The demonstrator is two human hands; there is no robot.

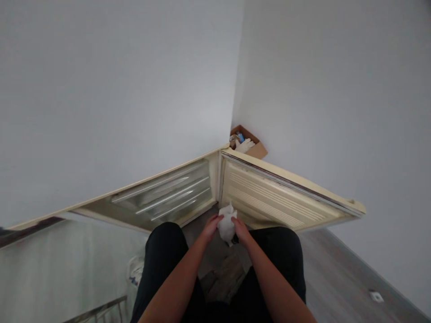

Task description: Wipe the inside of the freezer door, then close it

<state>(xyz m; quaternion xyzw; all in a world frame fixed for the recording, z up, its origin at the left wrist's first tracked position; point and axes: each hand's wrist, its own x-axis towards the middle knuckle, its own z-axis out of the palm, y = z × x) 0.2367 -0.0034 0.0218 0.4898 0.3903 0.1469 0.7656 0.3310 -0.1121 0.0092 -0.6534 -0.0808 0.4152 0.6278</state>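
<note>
A crumpled white cloth or wad of tissue [226, 226] hangs between my hands, above the floor and between my knees. My left hand [212, 226] grips its left side, and my right hand [240, 229] pinches its right side. Just beyond the hands is an open chest or low fridge-like cabinet [188, 193], with translucent ribbed panels on the inside. Its cream door [269, 195] stands swung out to the right, its ribbed inner face toward me. Something small and dark shows by my right fingers; I cannot make out what it is.
Behind the door's hinge corner sits a cardboard box [257, 150] holding a white glove and other items. A plastic bag [135, 270] lies beside my left knee, near a metal rack [101, 312]. A small white object [376, 296] is on the floor at right.
</note>
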